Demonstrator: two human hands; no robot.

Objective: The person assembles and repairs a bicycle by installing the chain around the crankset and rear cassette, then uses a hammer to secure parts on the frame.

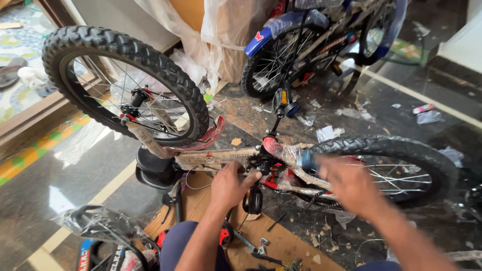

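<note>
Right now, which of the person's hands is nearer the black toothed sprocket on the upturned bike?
Left. The left hand rests just below the sprocket, its fingers almost touching it. The right hand, blurred, is farther right, beside the rear wheel.

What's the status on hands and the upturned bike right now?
Left hand gripping the frame beside the chainring. Right hand blurred over the rear wheel, grip unclear. Loose chain hanging below; tools scattered on cardboard.
</note>
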